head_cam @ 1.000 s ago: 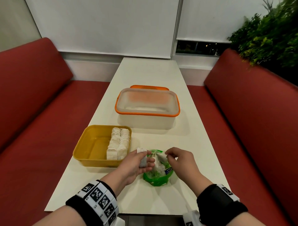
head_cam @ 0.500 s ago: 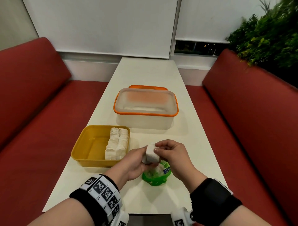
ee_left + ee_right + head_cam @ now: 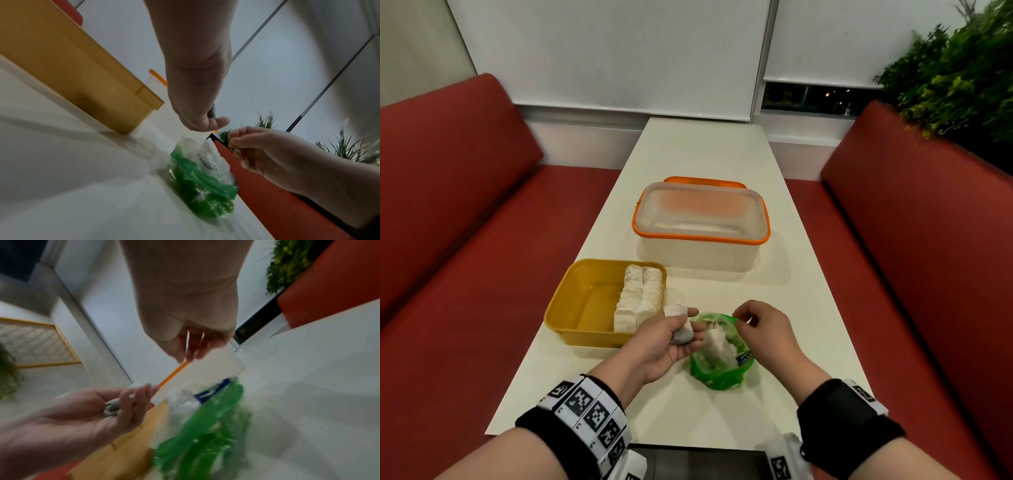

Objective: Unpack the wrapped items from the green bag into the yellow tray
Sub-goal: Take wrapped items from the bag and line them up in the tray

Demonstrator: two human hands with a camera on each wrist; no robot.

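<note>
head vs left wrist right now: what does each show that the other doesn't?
Head only: wrapped items stacked inside the yellow tray, the orange-rimmed container whole, and the wrapped item gripped in the left hand.
Left wrist only: the tray's outer wall from below and the ceiling panels.
Both: the green bag on the table, with the right hand above it.

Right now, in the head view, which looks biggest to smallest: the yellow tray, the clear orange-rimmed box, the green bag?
1. Clear orange-rimmed box, though it sits farthest away.
2. Yellow tray.
3. Green bag, though nearest.
</note>
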